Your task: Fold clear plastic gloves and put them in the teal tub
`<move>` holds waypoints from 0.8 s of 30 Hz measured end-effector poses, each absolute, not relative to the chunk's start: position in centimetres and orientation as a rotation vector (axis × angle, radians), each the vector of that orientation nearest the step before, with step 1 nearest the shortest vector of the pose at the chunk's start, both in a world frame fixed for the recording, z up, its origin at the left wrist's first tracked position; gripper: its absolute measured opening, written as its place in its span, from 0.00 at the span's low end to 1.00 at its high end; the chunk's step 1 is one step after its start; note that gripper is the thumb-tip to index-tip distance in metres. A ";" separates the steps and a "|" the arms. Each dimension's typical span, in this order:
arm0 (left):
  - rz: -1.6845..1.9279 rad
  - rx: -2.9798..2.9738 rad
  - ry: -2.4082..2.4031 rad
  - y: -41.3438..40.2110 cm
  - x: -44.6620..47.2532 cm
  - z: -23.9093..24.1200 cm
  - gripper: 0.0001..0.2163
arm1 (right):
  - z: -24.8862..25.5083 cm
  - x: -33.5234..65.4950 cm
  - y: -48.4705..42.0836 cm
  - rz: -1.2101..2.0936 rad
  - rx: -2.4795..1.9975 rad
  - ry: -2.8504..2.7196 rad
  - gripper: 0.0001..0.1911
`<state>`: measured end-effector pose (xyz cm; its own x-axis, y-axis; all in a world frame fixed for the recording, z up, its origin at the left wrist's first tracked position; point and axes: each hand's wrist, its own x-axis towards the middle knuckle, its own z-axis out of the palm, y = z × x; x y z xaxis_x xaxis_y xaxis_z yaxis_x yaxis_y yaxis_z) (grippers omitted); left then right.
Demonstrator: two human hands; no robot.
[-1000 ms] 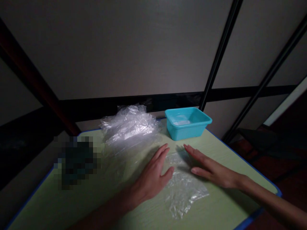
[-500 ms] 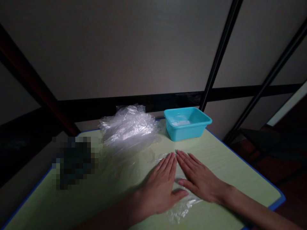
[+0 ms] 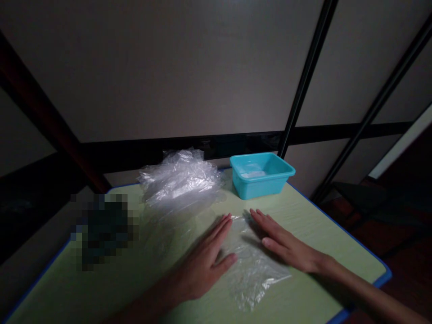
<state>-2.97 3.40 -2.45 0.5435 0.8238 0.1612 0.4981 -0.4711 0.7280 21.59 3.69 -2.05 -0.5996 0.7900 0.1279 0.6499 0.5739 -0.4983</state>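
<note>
A clear plastic bag [image 3: 249,265] lies flat and wrinkled on the pale green table [image 3: 310,238]. My left hand [image 3: 209,254] is at its left edge, turned partly on its side, fingers stretched out and thumb apart. On the other side, my right hand [image 3: 280,238] hovers at or just above the bag's upper right part, its fingers extended and thumb spread. Neither hand grips anything. Behind my left hand rests a heap of crumpled clear plastic bags [image 3: 184,180].
A turquoise plastic basin [image 3: 261,184] with something whitish inside stands at the table's far right corner. On the left sits a dark, pixelated object [image 3: 106,231]. Sliding panels [image 3: 182,72] rise right behind the table, and a dark chair [image 3: 378,202] is off to the right.
My hands, which were side by side with fingertips nearly touching on the bag, have moved apart to left and right. More of the bag now shows between them.
</note>
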 end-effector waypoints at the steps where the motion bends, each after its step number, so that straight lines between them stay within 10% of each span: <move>1: 0.781 1.993 1.039 3.5 -3.0 -2.4 0.24 | -1.7 22.1 3.7 0.644 -1.152 -2.401 0.29; 9: 1.063 1.359 0.868 3.4 -2.2 -1.8 0.16 | 1.6 24.8 0.2 0.402 -1.040 -2.691 0.11; 24: 0.999 1.517 0.913 2.9 -2.0 -2.7 0.13 | 0.1 24.4 -1.5 -0.055 -0.928 -2.803 0.19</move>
<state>-2.03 2.89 -2.75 0.3594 0.9243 0.1282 0.0443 -0.1542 0.9870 24.40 -1.49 0.07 -0.7863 0.5880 0.1895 0.5950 0.8034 -0.0238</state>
